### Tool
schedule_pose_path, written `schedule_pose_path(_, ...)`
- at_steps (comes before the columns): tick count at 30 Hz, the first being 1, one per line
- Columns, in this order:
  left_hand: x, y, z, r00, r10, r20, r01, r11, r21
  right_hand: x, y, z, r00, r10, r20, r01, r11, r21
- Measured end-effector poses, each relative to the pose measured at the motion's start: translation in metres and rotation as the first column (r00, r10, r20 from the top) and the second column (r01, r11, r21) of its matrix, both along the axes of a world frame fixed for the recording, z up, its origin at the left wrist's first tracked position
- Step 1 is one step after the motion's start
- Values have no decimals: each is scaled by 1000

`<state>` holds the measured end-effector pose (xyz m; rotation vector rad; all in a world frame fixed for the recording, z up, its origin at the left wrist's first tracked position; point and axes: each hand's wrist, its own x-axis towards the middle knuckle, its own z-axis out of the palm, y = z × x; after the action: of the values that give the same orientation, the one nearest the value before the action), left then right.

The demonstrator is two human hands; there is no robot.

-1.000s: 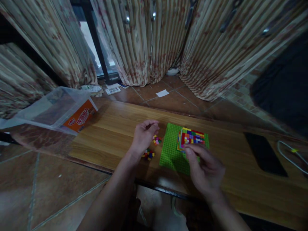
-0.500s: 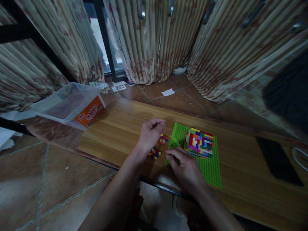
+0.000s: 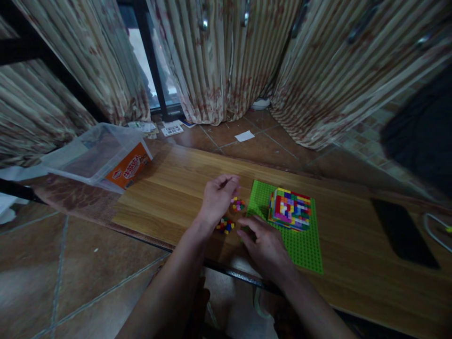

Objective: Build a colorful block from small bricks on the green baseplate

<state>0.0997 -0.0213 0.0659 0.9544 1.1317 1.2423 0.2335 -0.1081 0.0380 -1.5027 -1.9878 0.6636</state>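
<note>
My left hand (image 3: 218, 198) hovers over the wooden table beside two small heaps of loose toy bricks. Its fingers are curled together, and whatever they may hold is hidden. The farther heap of bricks (image 3: 238, 205) lies just right of these fingers; the nearer heap (image 3: 225, 226) is between my two hands. My right hand (image 3: 265, 241) is over the left edge of a green baseplate (image 3: 303, 252), thumb and forefinger apart with nothing visible between them. On the baseplate stands a block built of multicoloured bricks (image 3: 291, 209).
A clear plastic box (image 3: 95, 155) with an orange label stands at the table's left end. To the right lie a black flat object (image 3: 404, 233) and a white cable (image 3: 436, 230). Curtains (image 3: 212, 66) hang behind, and papers (image 3: 244, 136) lie on the tiled floor.
The view has shifted slightly, so everything sits a little further left. My right thumb and forefinger have spread a bit wider; my left hand keeps its curled pose.
</note>
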Motion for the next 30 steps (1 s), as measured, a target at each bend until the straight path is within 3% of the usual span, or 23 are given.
schedule_pose_path(6,-17,5,7,968,184,169,-184,983,-15,-2,1,1,1000,18,6,-18,1000,-18)
schedule_pose_path(10,-28,8,9,933,246,263,-237,969,-64,-3,2,2,999,16,29,-15,999,-32)
schedule_pose_path(18,-25,9,3,909,206,362,-160,975,-153,-6,3,0,999,16,40,-14,999,-36)
schedule_pose_path(30,-22,8,5,919,188,348,-134,976,-172,-10,6,-4,998,6,67,-5,1000,-15)
